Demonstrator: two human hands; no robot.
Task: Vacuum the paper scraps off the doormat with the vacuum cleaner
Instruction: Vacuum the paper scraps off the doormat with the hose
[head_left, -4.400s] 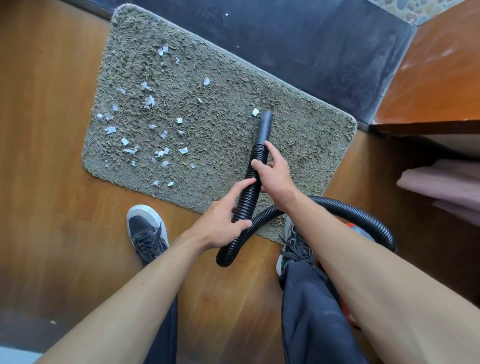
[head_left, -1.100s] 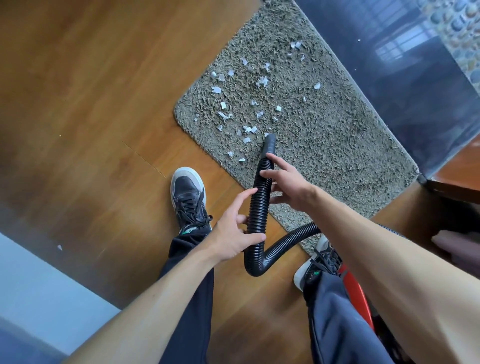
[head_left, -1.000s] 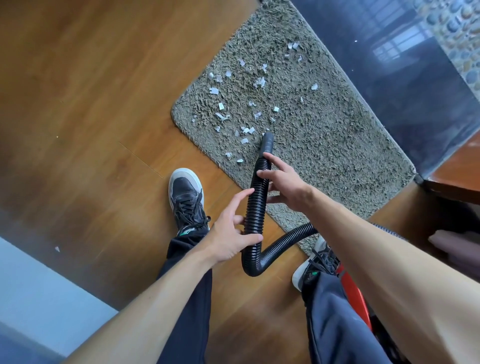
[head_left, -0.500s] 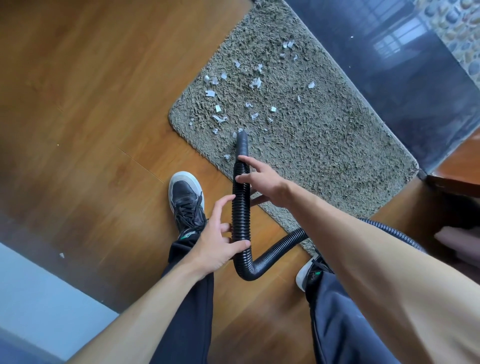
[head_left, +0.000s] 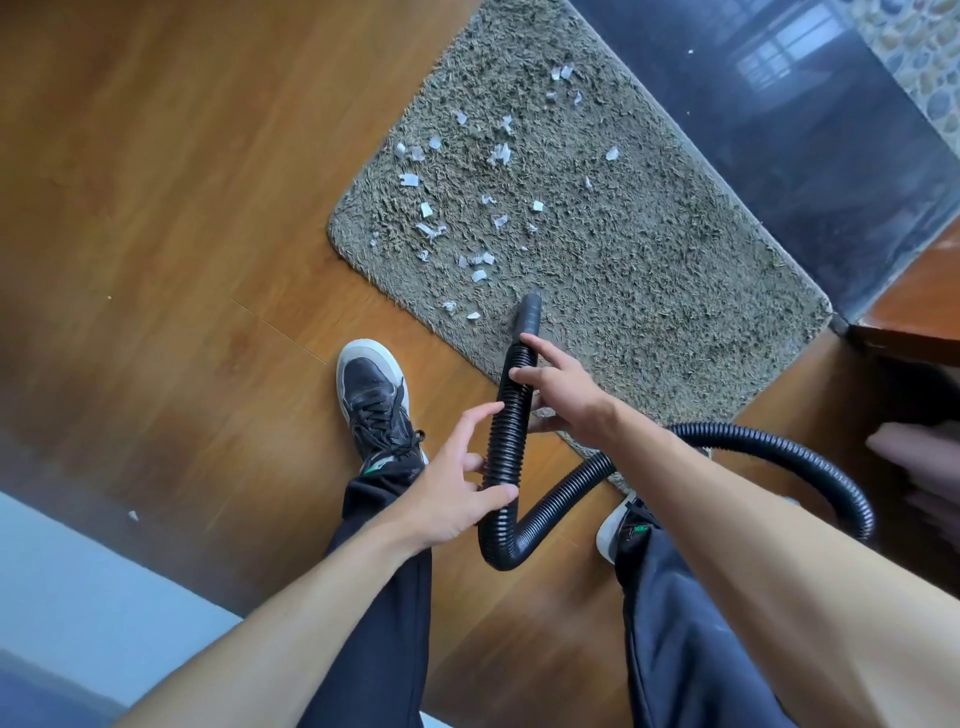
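Note:
A grey-green shaggy doormat (head_left: 649, 270) lies on the wooden floor. White paper scraps (head_left: 478, 260) are scattered over its left half. The black ribbed vacuum hose (head_left: 511, 431) points away from me, and its smooth nozzle tip (head_left: 530, 312) rests on the mat near the front edge, just right of the closest scraps. My right hand (head_left: 566, 395) grips the hose a little behind the nozzle. My left hand (head_left: 457, 493) holds the hose lower down, thumb across it, just above where it bends back to the right.
My black shoes stand on the floor, the left one (head_left: 376, 400) beside the mat and the right one (head_left: 623, 525) under the hose. The hose loops off to the right (head_left: 810, 457). A dark glossy threshold (head_left: 779, 156) borders the mat's far side, and wooden furniture (head_left: 914, 301) stands at right.
The nozzle has drawn back from among the near scraps toward the mat's front edge and slightly right. Both hands have kept their hold on the hose.

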